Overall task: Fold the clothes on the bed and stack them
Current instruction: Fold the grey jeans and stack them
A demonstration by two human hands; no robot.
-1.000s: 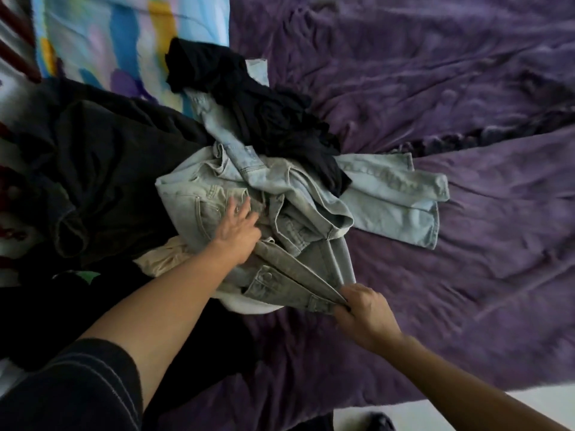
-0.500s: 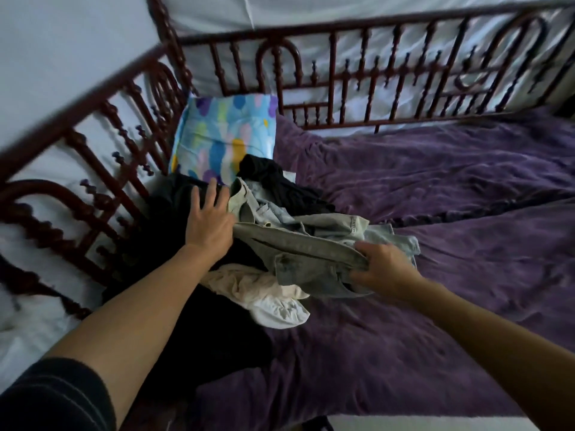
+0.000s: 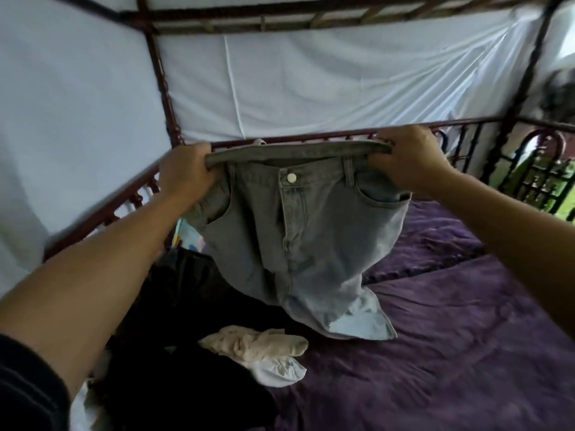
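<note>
A: Step in hand? Quick.
B: Lifting and shaking out one piece, I'd say. Light grey jeans (image 3: pixel 295 237) are held up in the air by the waistband, button front facing the camera; the legs hang bunched, and the lowest hem rests on the purple bed cover (image 3: pixel 466 353).
A: Hands?
B: Left hand (image 3: pixel 183 172) grips the left end of the waistband, fingers (image 3: pixel 196 152) curled over it; right hand (image 3: pixel 407 163) is clenched on the right end the same way; the waistband is stretched roughly level between them.
A: Other clothes?
B: Dark pile (image 3: pixel 186 306) on the bed under the left forearm, unfolded; cream garment (image 3: pixel 252 343) crumpled just beside it, near the jeans hem, seemingly apart. No folded stack in view, so the task looks barely started.
A: Next move calls for?
B: My guess: lay one leg over the other, so either the hands come together or the jeans go down flat on the purple stretch to the right. The legs look twisted and probably want a shake or a smoothing first; then fold lengthwise and in halves, and set down as the base of the stack. Keep the hem off the cream piece so it doesn't drag.
A: Background?
B: Patterned pillow (image 3: pixel 189 236) peeking out behind the jeans; dark bed frame (image 3: pixel 162 88) behind the hands, with white cloth (image 3: pixel 311 88) hung beyond it.
</note>
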